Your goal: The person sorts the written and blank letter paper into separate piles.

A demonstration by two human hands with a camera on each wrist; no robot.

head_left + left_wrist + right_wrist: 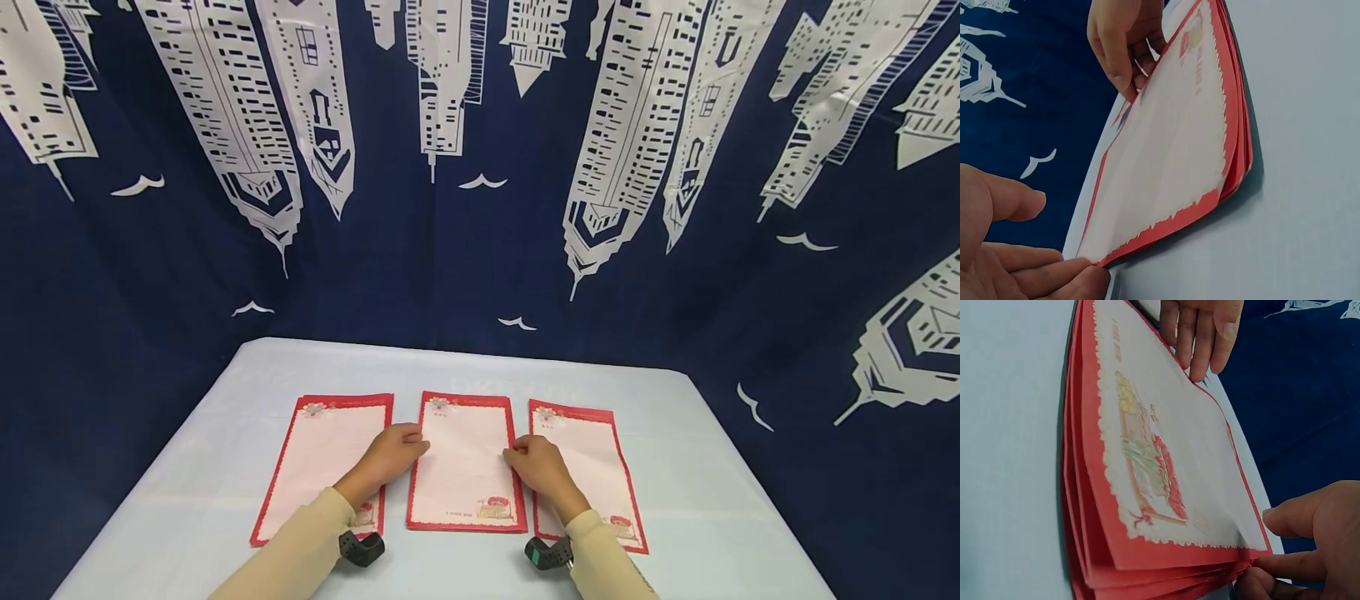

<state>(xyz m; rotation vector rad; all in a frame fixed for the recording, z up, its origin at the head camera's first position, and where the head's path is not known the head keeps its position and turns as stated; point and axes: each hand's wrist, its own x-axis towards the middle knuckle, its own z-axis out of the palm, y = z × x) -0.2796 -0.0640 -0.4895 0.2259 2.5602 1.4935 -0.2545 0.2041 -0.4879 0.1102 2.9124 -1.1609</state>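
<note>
- Nearest to my head camera are two black wrist cameras (pixel 362 547), one on each cream sleeve (pixel 300 554), at the near edge of the pale table (pixel 712 467).
- Between my hands lies the middle paper stack (pixel 465 467), one of three red-bordered stacks; its long axis runs away from me.
- My left hand (pixel 386 458) pinches the left long edge, thumb and fingers (pixel 1054 275) closed on the top sheets.
- My right hand (pixel 542 467) pinches the right long edge in the same way, with its fingers (pixel 1285 565) curled under the sheets.
- Both hands are equally near, facing each other across the short width.
</note>
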